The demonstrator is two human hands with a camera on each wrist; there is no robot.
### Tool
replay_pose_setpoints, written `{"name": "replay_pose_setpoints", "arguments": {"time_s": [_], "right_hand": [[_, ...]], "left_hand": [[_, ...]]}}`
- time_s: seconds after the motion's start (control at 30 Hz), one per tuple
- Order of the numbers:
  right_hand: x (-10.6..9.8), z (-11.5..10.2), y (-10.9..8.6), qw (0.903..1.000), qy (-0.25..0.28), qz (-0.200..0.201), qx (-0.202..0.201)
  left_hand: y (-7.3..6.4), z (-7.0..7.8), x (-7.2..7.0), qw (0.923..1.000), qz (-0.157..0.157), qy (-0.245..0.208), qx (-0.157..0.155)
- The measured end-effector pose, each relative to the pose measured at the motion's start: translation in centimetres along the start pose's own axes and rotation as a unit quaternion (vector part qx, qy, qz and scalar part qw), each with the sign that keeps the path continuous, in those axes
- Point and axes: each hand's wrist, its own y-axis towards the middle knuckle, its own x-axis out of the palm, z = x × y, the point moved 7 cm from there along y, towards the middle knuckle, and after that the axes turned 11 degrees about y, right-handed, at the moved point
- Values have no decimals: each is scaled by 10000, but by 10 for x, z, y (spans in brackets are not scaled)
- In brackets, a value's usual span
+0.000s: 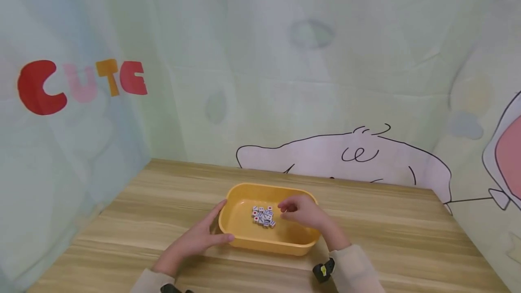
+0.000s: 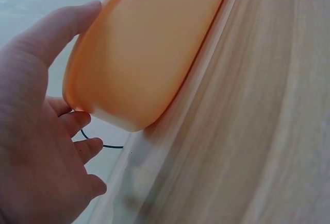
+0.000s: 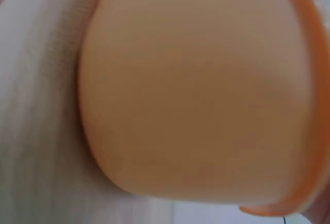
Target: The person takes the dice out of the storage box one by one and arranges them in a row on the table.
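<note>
A yellow plastic tub (image 1: 266,245) stands on the table in the head view. Near the middle of its floor lies a cluster of small white dice (image 1: 263,217) with red and dark pips. My left hand (image 1: 198,237) rests against the tub's left end, thumb at the front corner and fingers spread along the side. The left wrist view shows the thumb and a fingertip touching the tub's outer wall. Over the right part of the tub, my right hand (image 1: 303,214) has its fingers loosely bent, thumb and forefinger apart, just right of the dice. No die is visible between them.
The wood-grain table (image 1: 134,220) extends on all sides of the tub. Behind it hangs a pale curtain (image 1: 260,80) with cartoon prints and coloured letters. The tub's raised rim surrounds the dice. A black wrist device (image 1: 323,270) sits at the right cuff.
</note>
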Motion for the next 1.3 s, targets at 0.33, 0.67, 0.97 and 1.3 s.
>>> {"name": "replay_pose_setpoints", "arguments": {"time_s": [0.33, 0.67, 0.97, 1.3], "right_hand": [[20, 11, 8, 9997, -11, -107, 206], [30, 10, 8, 9993, -131, -344, -2], [35, 15, 9, 9974, -365, -534, -323], [36, 13, 9, 9973, -538, -400, 298]], "left_hand": [[1, -2, 1, 9999, -2, -2, -124], [1, -1, 3, 10000, 16, -64, -62], [-1, -3, 3, 9999, 45, -94, -83], [0, -4, 3, 9998, 44, -188, -73]]}}
